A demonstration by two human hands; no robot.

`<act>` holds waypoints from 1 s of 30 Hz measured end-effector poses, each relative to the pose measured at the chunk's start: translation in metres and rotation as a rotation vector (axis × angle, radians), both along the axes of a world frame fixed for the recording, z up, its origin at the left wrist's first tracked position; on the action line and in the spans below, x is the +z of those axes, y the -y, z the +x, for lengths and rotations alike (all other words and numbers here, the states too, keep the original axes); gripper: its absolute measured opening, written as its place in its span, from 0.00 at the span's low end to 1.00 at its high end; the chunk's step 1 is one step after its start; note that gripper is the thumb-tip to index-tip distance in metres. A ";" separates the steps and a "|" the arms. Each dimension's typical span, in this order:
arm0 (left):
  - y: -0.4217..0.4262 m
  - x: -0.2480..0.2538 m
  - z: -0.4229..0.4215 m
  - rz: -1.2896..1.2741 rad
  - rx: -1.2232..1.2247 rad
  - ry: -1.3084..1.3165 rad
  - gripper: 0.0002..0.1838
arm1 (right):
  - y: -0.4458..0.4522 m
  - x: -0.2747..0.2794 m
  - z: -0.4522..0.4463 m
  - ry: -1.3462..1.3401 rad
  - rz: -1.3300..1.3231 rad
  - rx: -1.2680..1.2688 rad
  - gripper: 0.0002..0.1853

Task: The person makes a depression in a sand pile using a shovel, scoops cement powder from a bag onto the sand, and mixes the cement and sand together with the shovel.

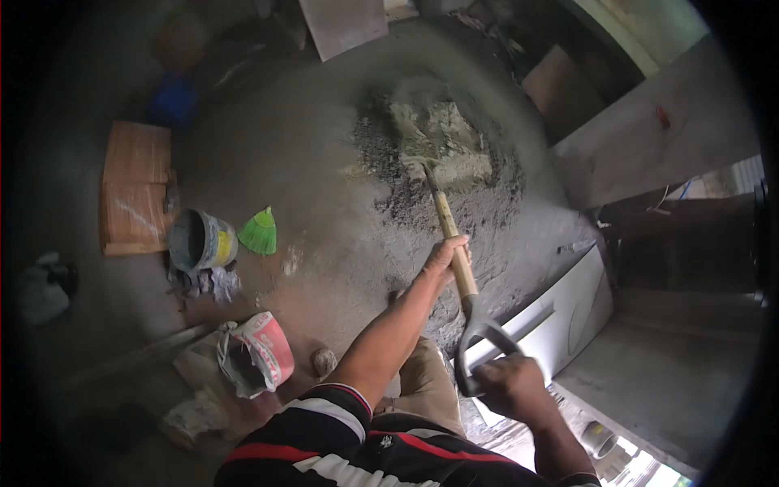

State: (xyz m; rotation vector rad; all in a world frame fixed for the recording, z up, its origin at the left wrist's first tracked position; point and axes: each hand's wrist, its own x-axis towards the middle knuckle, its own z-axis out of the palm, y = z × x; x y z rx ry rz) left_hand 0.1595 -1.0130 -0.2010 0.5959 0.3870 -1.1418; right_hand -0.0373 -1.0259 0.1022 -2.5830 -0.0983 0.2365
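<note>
A shovel point(445, 213) with a wooden shaft and a dark D-shaped handle slants from my body toward a heap of grey cement mix point(454, 134) on the floor. Its blade is sunk at the near side of the heap, so most of the metal is hidden. My left hand point(445, 257) is wrapped round the middle of the wooden shaft. At the near end, my right hand point(510, 385) is closed on the grip of the handle. Loose dark mix lies scattered around the heap.
To the left stand a grey bucket point(195, 240), a green brush head point(259, 232) and a brown wooden box point(136, 188). Closer to my feet is an opened red and white cement bag point(268, 353). A pale panel point(572, 304) leans on the right, beside a long board point(673, 122).
</note>
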 end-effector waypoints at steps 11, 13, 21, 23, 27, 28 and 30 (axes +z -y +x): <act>-0.194 0.167 -0.025 -0.368 0.196 -0.007 0.33 | -0.237 0.158 -0.094 0.383 -0.331 -0.331 0.10; -0.222 0.186 -0.021 -0.357 0.101 0.193 0.27 | -0.241 0.142 -0.136 0.413 -0.061 -0.616 0.10; -0.246 0.184 -0.017 -0.018 0.047 0.479 0.26 | -0.259 0.082 -0.107 0.389 0.132 -0.641 0.11; -0.242 0.178 -0.029 0.142 -0.006 0.547 0.23 | -0.239 0.053 -0.079 0.377 0.165 -0.654 0.10; -0.222 0.106 -0.050 0.126 -0.091 0.422 0.21 | -0.181 -0.037 -0.035 0.200 0.331 -0.557 0.09; -0.218 0.099 -0.058 0.205 -0.087 0.360 0.20 | -0.162 -0.073 -0.025 0.160 0.250 -0.500 0.09; -0.210 0.068 -0.070 -0.002 -0.021 0.219 0.18 | -0.155 -0.082 -0.010 0.125 0.169 -0.408 0.09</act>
